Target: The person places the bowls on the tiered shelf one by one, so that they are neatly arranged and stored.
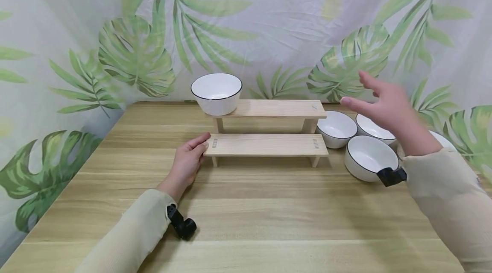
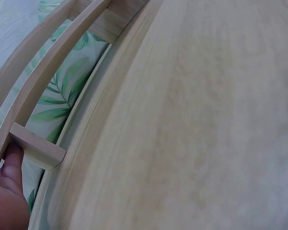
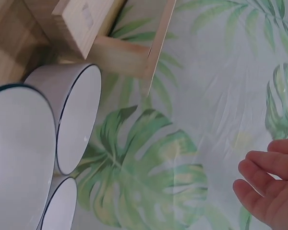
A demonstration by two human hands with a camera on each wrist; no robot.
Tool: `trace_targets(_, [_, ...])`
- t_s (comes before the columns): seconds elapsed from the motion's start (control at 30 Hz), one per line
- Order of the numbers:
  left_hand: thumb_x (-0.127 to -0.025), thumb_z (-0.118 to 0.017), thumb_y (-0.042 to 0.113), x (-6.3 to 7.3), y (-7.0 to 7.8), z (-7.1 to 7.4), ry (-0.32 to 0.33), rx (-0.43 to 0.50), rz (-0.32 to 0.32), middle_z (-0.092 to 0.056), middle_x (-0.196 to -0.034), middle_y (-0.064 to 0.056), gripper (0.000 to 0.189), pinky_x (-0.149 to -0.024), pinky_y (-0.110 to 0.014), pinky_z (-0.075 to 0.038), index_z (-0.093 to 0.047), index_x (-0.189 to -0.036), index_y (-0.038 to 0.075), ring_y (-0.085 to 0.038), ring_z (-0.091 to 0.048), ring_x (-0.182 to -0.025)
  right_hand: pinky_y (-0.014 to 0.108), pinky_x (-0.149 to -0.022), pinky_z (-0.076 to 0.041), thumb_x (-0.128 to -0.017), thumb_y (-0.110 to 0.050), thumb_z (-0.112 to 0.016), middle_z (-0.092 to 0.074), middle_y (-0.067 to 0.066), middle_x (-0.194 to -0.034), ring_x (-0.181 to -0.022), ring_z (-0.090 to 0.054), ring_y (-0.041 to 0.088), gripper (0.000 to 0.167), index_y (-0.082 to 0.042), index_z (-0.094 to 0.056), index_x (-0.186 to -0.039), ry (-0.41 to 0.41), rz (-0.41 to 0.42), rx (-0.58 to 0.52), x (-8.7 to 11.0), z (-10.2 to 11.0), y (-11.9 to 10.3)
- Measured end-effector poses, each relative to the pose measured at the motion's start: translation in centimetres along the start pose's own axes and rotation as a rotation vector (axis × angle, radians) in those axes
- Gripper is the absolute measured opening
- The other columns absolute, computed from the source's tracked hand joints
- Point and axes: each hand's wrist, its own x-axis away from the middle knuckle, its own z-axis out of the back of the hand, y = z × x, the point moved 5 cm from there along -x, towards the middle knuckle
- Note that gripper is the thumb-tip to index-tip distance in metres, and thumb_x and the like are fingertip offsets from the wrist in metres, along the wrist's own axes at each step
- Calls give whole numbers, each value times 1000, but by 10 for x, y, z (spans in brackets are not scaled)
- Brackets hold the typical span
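A two-tier wooden stand [image 1: 265,145] sits on the table, its lower step in front of the higher one. My left hand [image 1: 186,164] pinches the left end of the lower board; in the left wrist view the thumb [image 2: 12,170] presses beneath that board beside a leg. One white bowl [image 1: 217,93] with a dark rim rests upright on the left end of the upper board. My right hand [image 1: 392,106] hovers over the bowls on the right, thumb and fingers spread apart and holding nothing. In the right wrist view its fingers [image 3: 261,179] appear relaxed before the backdrop.
Several white bowls stand close together right of the stand, including a front bowl [image 1: 370,159] and a bowl [image 1: 336,130] beside the upper step. The right forearm partly hides another. Behind the wooden table [image 1: 269,217] hangs a leaf-patterned cloth [image 1: 284,29].
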Motion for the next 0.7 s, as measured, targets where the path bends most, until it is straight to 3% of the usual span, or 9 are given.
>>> trace_targets(0.27, [-95, -45, 5, 0, -1, -1, -9, -2, -2, -42, -141, -10, 40, -66, -12, -45, -46, -135, 2, 3, -54, -84, 62, -99, -25, -86, -44, -60, -28, 13, -149, -128, -27, 52, 78, -23, -19, -148, 74, -43, -58, 9, 14, 32])
trace_targets(0.5, [-95, -44, 5, 0, -1, 0, -11, 1, 11, -39, -143, -11, 41, -68, -11, -46, -44, -136, 2, 2, -55, -88, 61, -104, -19, -87, -43, -58, -23, 10, -151, -134, -21, 45, 75, -30, -16, -148, 90, -86, -97, 15, 23, 62])
trace_targets(0.63, [-96, -43, 6, 1, -1, 0, -13, -6, 12, -39, -143, -10, 41, -68, -11, -46, -44, -136, 2, 2, -55, -90, 57, -105, -20, -88, -41, -58, -26, 11, -149, -132, -24, 45, 72, -27, -20, -148, 134, -96, -103, 18, 27, 79])
trace_targets(0.7, [-96, -44, 6, 1, -1, 0, -11, -9, 14, -40, -143, -10, 41, -68, -11, -46, -45, -136, 3, 3, -55, -89, 49, -109, -20, -88, -38, -58, -27, 9, -149, -133, -25, 42, 71, -23, -23, -147, 164, -98, -117, 20, 29, 87])
